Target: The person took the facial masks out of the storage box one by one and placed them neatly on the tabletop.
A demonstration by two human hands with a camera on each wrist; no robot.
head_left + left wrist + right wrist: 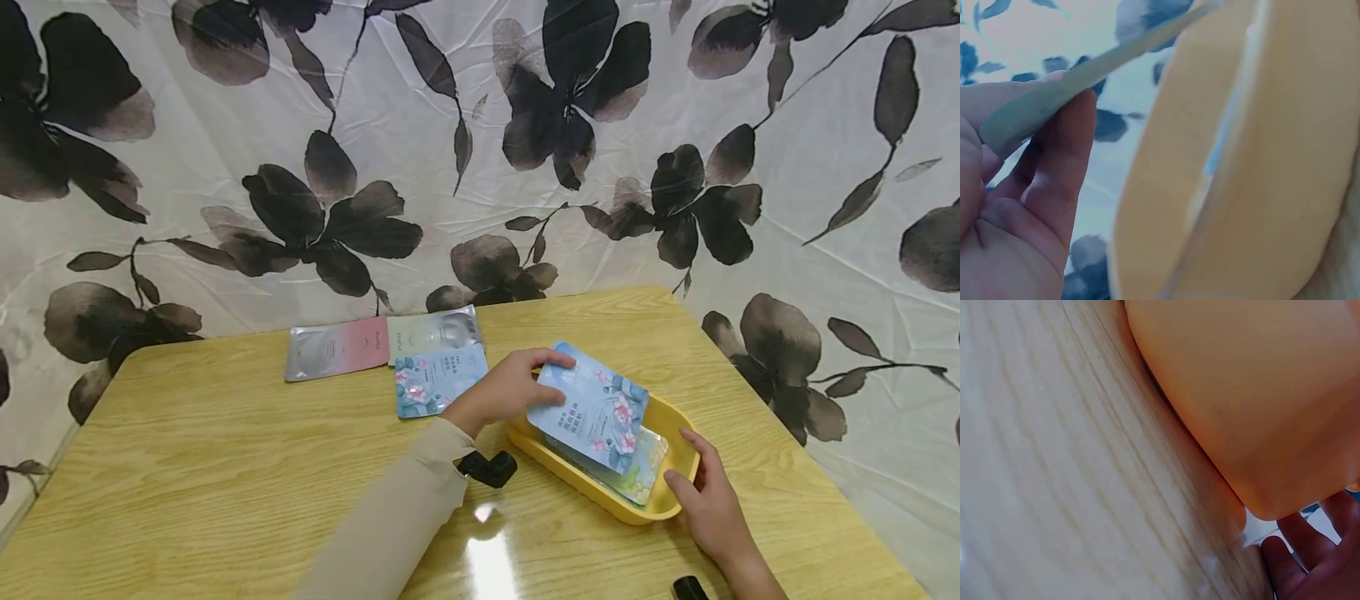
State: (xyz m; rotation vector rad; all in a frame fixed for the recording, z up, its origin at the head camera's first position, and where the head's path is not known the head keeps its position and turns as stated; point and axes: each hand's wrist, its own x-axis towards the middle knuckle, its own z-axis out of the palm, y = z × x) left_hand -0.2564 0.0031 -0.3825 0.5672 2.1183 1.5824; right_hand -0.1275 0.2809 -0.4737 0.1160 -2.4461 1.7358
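Note:
My left hand (pixel 510 390) pinches a light blue face mask packet (pixel 588 408) with a pink flower print by its left edge. The packet hangs tilted over a yellow plastic tray (pixel 570 475); the left wrist view shows the packet (pixel 1079 75) edge-on between thumb and fingers, beside the tray wall (pixel 1279 169). A yellow-green patterned packet (pixel 648 467) lies inside the tray, partly hidden under the blue one. My right hand (pixel 712 508) grips the tray's right end, thumb at the rim; its fingers (pixel 1307 540) show around the end wall in the right wrist view.
At the table's back edge lie a pink and silver packet (pixel 337 348), a pale green and silver packet (pixel 438 329) and another blue floral packet (pixel 435 383) overlapping it. Behind the wooden table (pixel 225 467) hangs a flower-print cloth (pixel 465 167).

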